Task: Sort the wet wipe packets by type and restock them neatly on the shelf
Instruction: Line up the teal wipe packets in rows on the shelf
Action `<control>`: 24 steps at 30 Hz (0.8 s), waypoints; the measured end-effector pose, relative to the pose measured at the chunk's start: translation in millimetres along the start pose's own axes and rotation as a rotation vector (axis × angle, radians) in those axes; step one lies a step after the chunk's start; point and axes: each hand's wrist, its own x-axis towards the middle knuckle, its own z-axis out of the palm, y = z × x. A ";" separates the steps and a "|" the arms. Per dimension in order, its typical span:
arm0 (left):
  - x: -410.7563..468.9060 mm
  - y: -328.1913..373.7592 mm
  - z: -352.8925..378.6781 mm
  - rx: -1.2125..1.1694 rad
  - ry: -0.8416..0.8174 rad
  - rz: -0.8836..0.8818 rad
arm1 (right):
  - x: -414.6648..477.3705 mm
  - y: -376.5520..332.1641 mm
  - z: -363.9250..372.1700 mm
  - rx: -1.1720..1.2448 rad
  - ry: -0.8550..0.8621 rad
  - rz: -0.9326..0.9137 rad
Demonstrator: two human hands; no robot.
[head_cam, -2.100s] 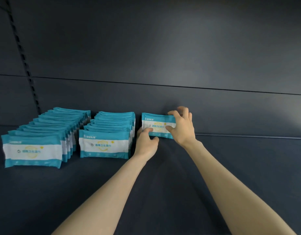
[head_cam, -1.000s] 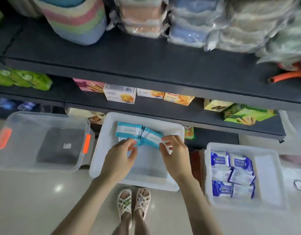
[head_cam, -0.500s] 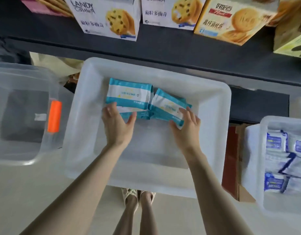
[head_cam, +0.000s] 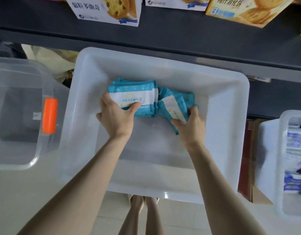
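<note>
Teal wet wipe packets (head_cam: 152, 106) lie at the far side of the white bin (head_cam: 229, 133) below the shelf (head_cam: 180, 36). The left hand (head_cam: 115, 119) grips the flat stack (head_cam: 134, 92), thumb curled over its top face; the right hand (head_cam: 192, 126) clutches the tilted packets (head_cam: 176, 104) just beside it.

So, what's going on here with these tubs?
A person stands over a white translucent plastic tub on the floor, gathering teal-and-white wet wipe packets. The left hand grips one flat stack, the right hand grips a tilted bunch beside it. Blue-and-white packets sit in a second white tub on the right.
</note>
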 end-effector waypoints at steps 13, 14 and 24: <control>-114.1 82.4 -189.0 -0.777 -0.271 -0.241 | -143.7 -73.4 -180.3 0.946 -0.316 0.013; -121.9 99.0 -209.9 -0.808 -0.275 -0.206 | -153.8 -84.9 -204.2 0.960 -0.307 -0.031; -163.7 267.6 -393.7 -1.096 -0.402 0.091 | -238.4 -211.8 -436.0 1.051 -0.143 -0.454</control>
